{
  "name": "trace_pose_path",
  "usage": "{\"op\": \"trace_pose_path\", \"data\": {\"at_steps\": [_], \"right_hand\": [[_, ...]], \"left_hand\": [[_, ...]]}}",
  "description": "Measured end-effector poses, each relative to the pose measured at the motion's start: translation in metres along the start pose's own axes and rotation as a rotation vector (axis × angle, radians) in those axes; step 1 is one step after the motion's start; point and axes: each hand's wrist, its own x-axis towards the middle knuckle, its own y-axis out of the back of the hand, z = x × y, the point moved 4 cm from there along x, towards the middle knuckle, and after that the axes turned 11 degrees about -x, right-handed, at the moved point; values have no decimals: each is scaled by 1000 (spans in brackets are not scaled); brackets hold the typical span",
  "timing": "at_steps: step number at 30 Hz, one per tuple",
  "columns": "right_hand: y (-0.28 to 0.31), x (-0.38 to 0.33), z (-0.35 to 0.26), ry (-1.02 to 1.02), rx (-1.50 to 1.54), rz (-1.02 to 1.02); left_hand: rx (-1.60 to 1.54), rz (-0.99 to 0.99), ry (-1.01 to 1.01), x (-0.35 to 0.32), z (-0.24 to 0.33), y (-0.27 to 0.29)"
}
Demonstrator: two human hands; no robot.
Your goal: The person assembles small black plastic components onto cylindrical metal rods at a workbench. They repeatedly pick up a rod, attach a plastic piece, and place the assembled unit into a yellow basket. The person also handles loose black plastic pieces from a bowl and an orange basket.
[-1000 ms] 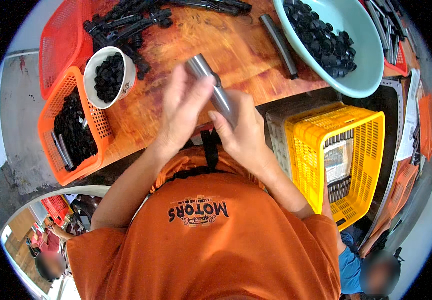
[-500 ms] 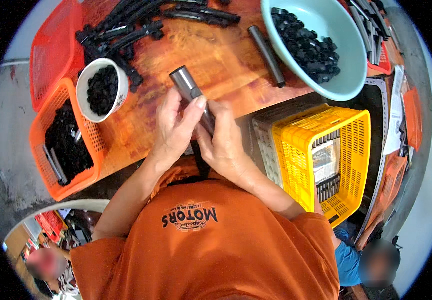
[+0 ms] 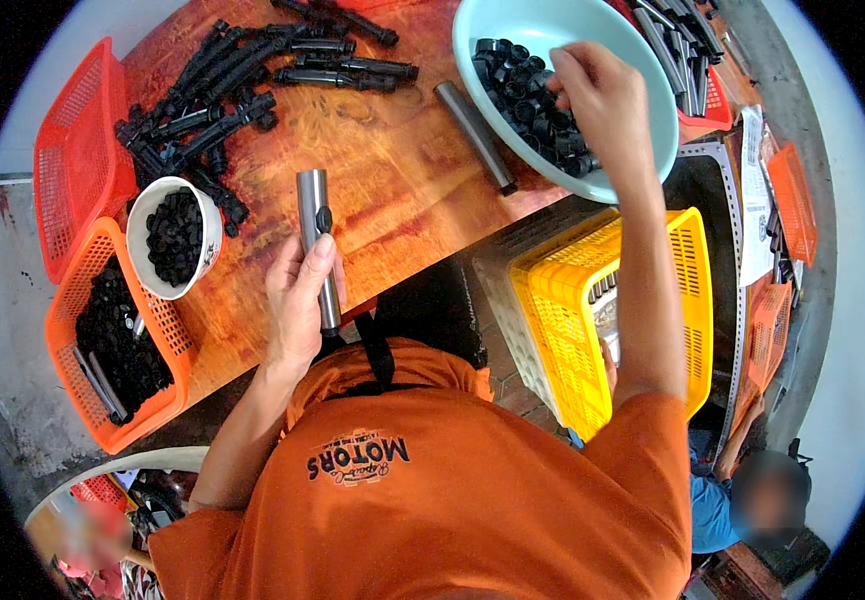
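Note:
My left hand is wrapped round a grey metal tube with a small black knob on its side and a black lower end. The tube stands nearly upright in view at the table's front edge, its top end pointing away from me. My right hand reaches into a light blue basin, its fingers bent together at a heap of small black ring-like parts; whatever the fingertips hold is hidden. Left of the basin, another grey tube lies on the wooden table.
Black tube assemblies are piled at the back left. A white bucket and an orange basket hold small black parts. A yellow crate stands below my right forearm. Red baskets flank the table; a person in blue is at lower right.
My right hand has left the tube and moved up and right into the basin. My left hand keeps the tube, now turned more upright with its black knob facing right. The whole view has shifted.

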Motion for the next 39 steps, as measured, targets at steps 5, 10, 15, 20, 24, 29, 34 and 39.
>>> {"op": "trace_pose_path", "data": {"at_steps": [5,10,15,20,24,29,34,39], "right_hand": [[-44,57,46,125,-569,-209],[-71,72,64,226,-652,-280],[-39,66,75,146,-280,-181],[4,7,-28,83,235,-191],[-27,-58,-85,-81,602,-379],[-61,-86,-103,4,859,-368],[-80,-109,-109,-75,1027,-305],[-81,-120,-109,-63,1008,-284]], "left_hand": [[2,-15,-8,-6,-5,-5],[-23,-38,-17,-10,-2,-14],[-100,-135,-11,-13,-2,-14],[-125,-159,25,-19,-4,-8],[-88,-141,33,-21,0,-11],[42,-230,64,-31,4,-9],[22,-258,107,-36,3,-11],[-12,-289,113,-38,8,-12]]}}
